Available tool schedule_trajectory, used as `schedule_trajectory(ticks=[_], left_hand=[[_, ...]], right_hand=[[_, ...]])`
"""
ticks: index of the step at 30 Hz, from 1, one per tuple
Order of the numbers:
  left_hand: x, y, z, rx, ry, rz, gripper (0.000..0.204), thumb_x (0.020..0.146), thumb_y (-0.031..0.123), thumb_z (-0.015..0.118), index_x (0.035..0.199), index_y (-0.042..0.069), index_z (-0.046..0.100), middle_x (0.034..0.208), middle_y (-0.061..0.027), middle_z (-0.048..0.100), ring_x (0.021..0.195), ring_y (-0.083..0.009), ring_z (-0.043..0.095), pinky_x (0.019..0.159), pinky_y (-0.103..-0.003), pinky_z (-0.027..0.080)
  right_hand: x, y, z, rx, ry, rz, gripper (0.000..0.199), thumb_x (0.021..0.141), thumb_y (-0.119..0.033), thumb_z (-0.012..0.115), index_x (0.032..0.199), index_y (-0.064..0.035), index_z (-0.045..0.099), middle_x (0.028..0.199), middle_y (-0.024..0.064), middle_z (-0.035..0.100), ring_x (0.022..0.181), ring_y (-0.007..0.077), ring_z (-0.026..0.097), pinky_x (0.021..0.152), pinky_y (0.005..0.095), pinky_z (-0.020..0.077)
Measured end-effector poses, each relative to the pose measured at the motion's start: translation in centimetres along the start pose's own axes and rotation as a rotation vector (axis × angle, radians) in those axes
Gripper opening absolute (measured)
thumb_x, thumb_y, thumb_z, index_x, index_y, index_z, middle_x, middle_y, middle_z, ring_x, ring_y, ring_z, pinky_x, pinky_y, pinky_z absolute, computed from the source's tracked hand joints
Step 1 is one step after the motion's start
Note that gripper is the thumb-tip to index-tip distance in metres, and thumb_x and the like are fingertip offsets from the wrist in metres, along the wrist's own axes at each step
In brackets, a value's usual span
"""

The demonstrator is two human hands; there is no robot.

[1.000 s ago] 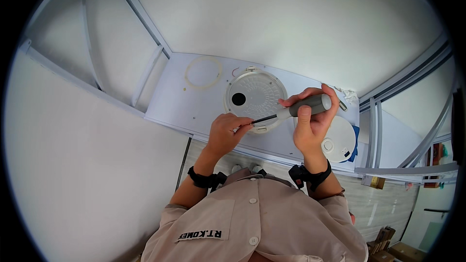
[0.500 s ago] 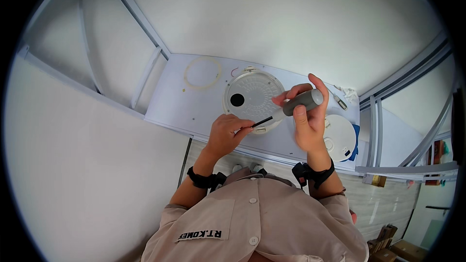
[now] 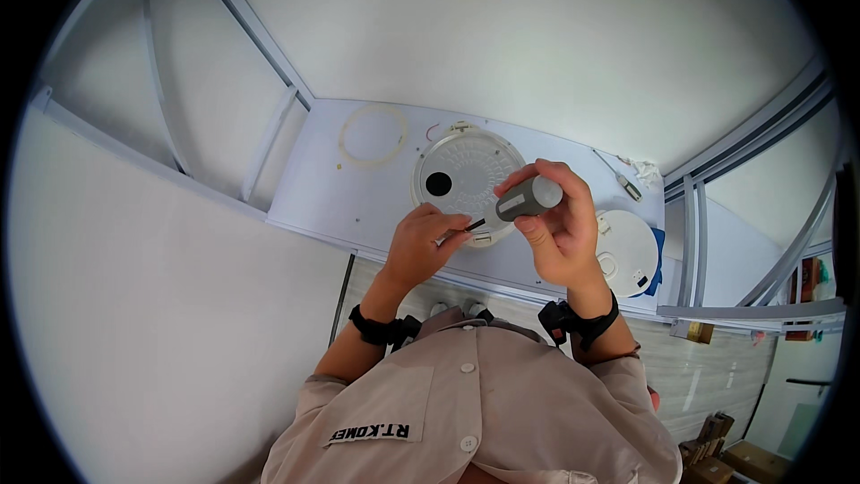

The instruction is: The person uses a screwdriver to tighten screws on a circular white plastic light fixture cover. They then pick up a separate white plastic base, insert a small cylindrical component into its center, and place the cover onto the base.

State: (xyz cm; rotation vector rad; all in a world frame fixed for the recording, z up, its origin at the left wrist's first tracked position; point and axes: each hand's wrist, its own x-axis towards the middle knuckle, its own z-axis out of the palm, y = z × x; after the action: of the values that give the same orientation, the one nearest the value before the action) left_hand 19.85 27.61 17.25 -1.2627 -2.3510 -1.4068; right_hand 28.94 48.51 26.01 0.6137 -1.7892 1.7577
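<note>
Overhead, right hand (image 3: 560, 237) fingers clamped on grey screwdriver (image 3: 524, 200), left hand (image 3: 425, 242) pinching its tip, round white fixture (image 3: 461, 175) behind.

A white round cover (image 3: 627, 251) lies right — a pale ring outline (image 3: 373, 135) left (on the panel (image 3: 313, 188)).

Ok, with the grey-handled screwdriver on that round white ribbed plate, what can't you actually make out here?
All in the head view:
- Tip of the grey-handled screwdriver: hidden behind the left hand, so any screw is unseen.
- Lower edge of the round white ribbed plate: covered by both hands.
- Left side of the smaller white disc: behind the right hand.
- Small metal piece on the panel: too small to identify.
</note>
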Motion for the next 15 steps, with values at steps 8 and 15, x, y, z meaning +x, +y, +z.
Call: schedule_trajectory(ticks=[8, 15], left_hand=[[0.2, -0.1, -0.2, -0.006, -0.054, 0.013, 0.024, 0.081, 0.013, 0.086, 0.104, 0.011, 0.08, 0.084, -0.0009, 0.078, 0.075, -0.0228, 0.064, 0.068, -0.036, 0.054], [0.1, -0.4, -0.2, -0.019, -0.068, -0.012, 0.027, 0.08, 0.013, 0.087, 0.106, 0.012, 0.079, 0.087, 0.0005, 0.08, 0.078, -0.0217, 0.065, 0.071, -0.036, 0.054]], right_hand=[[0.7, -0.3, 0.7, -0.195, -0.05, 0.089, 0.058, 0.096, 0.001, 0.071, 0.149, -0.0047, 0.049, 0.13, 0.0162, 0.062, 0.114, 0.0252, 0.065, 0.087, 0.0344, 0.0574], [0.9, -0.3, 1.2, -0.281, -0.082, 0.049, 0.06, 0.098, -0.002, 0.073, 0.152, -0.0028, 0.046, 0.132, 0.0177, 0.059, 0.114, 0.0272, 0.066, 0.089, 0.0374, 0.0603]])
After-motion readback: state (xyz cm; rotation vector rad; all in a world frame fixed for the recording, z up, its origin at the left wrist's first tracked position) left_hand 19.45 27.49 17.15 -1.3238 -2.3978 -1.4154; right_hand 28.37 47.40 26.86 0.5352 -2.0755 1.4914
